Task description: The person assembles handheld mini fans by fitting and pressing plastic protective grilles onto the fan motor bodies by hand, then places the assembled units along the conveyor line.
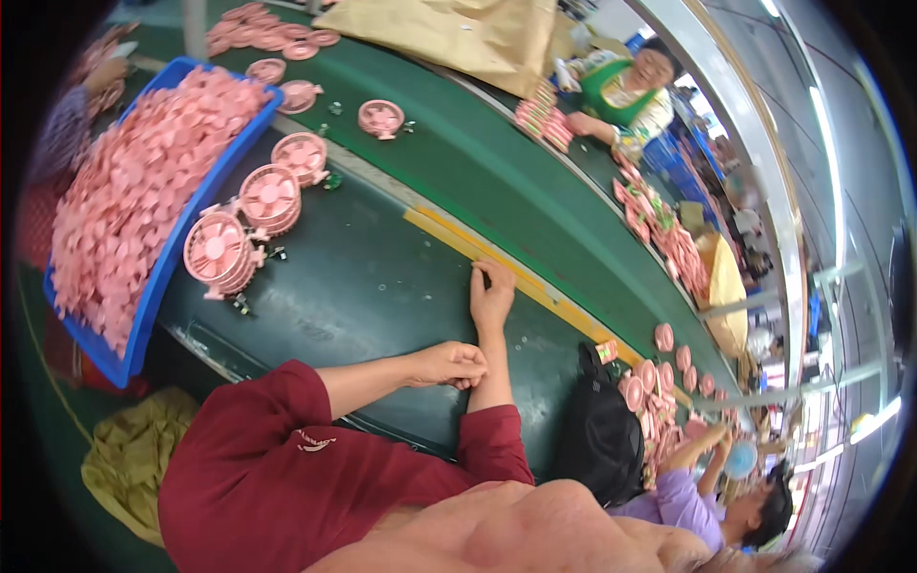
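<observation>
My left hand (449,367) lies against my right forearm, its fingers curled in and no object showing in them. Farther forward, my right hand (493,291) rests by the yellow strip (449,239) along the table edge. Its fingers are loosely bent, with a gap between thumb and fingers and nothing held. To the left on the dark green table (353,277) stand stacks of round pink fan housings (218,250) with blades inside. Small wired parts (277,253) stick out beside them. Neither hand touches the stacks.
A blue crate (153,306) heaped with pink fan blades (153,181) stands at the left. Beyond the table runs a green conveyor belt (478,172) carrying a fan housing (380,118). A black bag (602,435) lies at the right. Co-workers (621,91) sit across and at right.
</observation>
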`<action>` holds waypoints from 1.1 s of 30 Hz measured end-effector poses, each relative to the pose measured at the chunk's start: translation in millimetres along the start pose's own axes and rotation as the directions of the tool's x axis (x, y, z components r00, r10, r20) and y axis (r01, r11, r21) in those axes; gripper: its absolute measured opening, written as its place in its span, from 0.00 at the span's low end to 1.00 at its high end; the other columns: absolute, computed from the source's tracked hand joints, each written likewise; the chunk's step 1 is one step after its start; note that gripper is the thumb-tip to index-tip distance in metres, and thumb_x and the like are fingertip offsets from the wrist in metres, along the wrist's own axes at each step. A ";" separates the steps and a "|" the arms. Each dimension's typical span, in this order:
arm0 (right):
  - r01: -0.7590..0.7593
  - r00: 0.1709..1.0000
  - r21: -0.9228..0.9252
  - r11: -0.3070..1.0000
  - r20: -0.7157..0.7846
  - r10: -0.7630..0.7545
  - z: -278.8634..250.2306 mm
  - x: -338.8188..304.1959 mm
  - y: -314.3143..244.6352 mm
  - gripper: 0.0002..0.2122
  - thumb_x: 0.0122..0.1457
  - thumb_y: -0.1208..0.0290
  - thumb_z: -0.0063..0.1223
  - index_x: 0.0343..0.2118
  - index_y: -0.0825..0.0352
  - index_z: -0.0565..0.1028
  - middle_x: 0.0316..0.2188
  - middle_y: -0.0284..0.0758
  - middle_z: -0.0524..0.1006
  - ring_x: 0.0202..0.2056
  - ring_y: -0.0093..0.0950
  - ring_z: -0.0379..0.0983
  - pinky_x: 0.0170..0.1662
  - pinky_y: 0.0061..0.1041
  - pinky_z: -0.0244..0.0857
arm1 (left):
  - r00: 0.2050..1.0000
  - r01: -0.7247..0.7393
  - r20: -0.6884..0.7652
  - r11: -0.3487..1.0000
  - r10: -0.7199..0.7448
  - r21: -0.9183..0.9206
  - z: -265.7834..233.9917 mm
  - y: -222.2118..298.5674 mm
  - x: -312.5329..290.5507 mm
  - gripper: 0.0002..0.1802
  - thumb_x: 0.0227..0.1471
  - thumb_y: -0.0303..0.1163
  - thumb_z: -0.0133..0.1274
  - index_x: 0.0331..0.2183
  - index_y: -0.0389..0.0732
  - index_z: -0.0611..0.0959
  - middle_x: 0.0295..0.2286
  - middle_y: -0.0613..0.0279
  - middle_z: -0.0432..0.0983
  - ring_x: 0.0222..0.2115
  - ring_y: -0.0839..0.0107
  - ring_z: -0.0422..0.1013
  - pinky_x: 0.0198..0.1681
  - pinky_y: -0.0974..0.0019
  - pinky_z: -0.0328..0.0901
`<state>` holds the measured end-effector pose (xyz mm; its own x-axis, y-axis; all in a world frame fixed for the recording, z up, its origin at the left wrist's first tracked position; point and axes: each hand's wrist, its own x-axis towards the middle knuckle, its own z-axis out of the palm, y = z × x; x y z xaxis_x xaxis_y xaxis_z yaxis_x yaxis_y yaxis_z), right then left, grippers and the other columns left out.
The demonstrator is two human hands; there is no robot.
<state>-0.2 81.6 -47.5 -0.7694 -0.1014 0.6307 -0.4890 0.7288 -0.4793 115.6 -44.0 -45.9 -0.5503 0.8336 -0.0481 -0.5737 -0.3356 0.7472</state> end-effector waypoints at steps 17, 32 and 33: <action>-0.045 0.998 0.008 0.999 -0.031 0.045 -3.0 -1.6 -3.5 0.04 0.50 0.78 0.58 0.30 0.64 0.79 0.36 0.35 0.79 0.43 0.36 0.72 0.48 0.32 0.65 | 1.000 0.004 -0.015 1.000 -0.004 -0.025 1.2 0.8 0.5 0.08 0.61 0.35 0.49 0.37 0.41 0.76 0.25 0.72 0.71 0.25 0.84 0.65 0.29 0.79 0.60; -0.068 0.997 0.001 0.998 -0.029 0.068 -3.1 -2.0 -2.5 0.05 0.49 0.78 0.58 0.31 0.64 0.79 0.36 0.34 0.79 0.43 0.35 0.71 0.49 0.32 0.64 | 1.000 -0.009 -0.011 1.000 0.009 0.004 -0.9 -1.6 3.1 0.08 0.61 0.36 0.49 0.37 0.42 0.76 0.26 0.73 0.71 0.24 0.85 0.65 0.28 0.81 0.61; -0.070 0.997 0.003 0.998 -0.027 0.070 -3.0 -1.9 -2.4 0.05 0.49 0.78 0.58 0.31 0.64 0.79 0.36 0.34 0.79 0.43 0.35 0.71 0.49 0.32 0.64 | 1.000 -0.005 -0.015 1.000 0.005 0.005 -1.1 -1.8 3.3 0.08 0.61 0.36 0.49 0.37 0.42 0.76 0.26 0.73 0.71 0.25 0.85 0.65 0.28 0.81 0.61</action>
<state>3.7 82.1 -45.7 -0.7901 -0.0320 0.6121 -0.4354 0.7322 -0.5238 114.1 -41.1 -48.1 -0.5622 0.8252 -0.0539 -0.5675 -0.3375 0.7510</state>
